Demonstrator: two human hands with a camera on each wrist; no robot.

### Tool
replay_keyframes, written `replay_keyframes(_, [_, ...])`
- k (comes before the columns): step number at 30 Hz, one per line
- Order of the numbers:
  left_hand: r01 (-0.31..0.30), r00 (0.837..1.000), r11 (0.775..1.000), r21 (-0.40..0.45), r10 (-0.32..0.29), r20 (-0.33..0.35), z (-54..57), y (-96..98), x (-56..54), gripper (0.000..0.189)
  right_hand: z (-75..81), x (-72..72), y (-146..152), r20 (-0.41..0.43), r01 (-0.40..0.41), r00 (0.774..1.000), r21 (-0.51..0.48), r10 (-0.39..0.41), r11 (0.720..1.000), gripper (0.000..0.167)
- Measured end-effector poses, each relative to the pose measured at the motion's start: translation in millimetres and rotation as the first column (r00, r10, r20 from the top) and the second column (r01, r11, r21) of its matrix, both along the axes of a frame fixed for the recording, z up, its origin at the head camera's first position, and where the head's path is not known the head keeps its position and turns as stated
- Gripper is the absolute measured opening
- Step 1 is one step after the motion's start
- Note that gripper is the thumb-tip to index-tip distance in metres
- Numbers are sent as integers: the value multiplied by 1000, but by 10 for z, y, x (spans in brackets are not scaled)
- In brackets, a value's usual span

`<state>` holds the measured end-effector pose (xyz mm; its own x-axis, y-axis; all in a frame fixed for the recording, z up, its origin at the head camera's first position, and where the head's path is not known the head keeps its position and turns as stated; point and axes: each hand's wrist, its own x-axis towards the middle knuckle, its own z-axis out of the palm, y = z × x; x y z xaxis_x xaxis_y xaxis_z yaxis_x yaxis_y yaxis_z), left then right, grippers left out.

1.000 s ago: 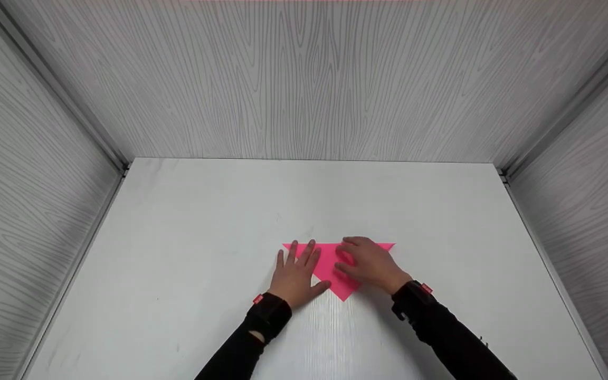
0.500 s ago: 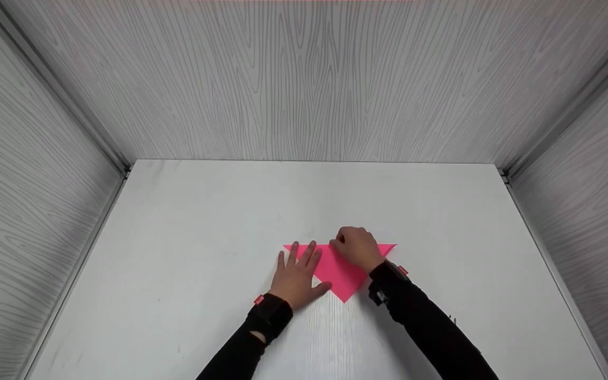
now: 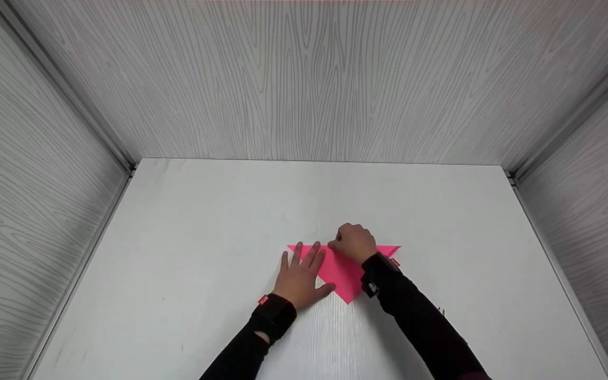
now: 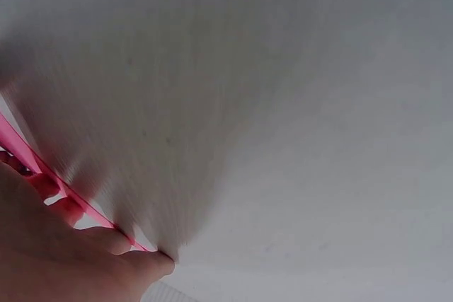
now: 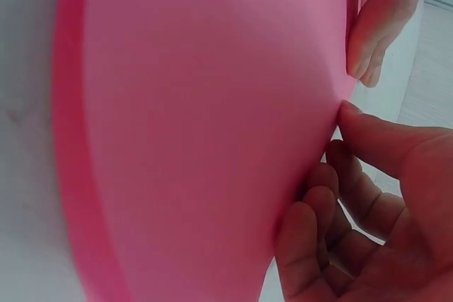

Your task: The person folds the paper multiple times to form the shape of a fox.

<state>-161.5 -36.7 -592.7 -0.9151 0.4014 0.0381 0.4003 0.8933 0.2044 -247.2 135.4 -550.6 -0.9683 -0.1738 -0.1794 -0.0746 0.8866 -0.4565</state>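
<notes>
A person's left hand [image 3: 301, 282] lies spread, fingers straight, across the left part of a bright pink triangle of thin paper [image 3: 339, 273], while the right hand [image 3: 357, 244] curls at the middle of the far edge, its thumb and fingertips against the paper. How firmly they pinch cannot be told. The two hands are near each other but not touching.

The paper rests on a smooth white rectangular tabletop [image 3: 219, 221], in the near half and just right of centre, one corner pointing toward the person. A pale grey wood-grain panel [image 3: 304, 79] rises behind.

The chief risk appears to be slippage: should the left palm ease off, a tug from the right hand could swing the sheet askew on the slick surface. Pressing along an edge whose layers are out of line could set a crooked crease, and too sharp a pull might wrinkle or tear it.

The paper itself looks crisp and evenly coloured, its far edge straight and its near point sharp. The right wrist's view shows a broad, gently shaded face bordered on one side by a narrow, deeper pink band, which suggests layers not quite flush. No tear shows on the visible part.
</notes>
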Motion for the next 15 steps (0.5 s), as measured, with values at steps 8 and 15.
replay_keyframes(8, [-2, 1000, 1000, -1, 2, 19, -5, 7, -15, 86, 50, -85, 21, 56, -7, 998, 6, 7, 1000, 26])
replay_keyframes(15, [-5, 1000, 1000, -8, 5, -7, -40, -11, -5, 86, 49, -120, 87, 57, -30, 998, 1, 30, 1000, 26])
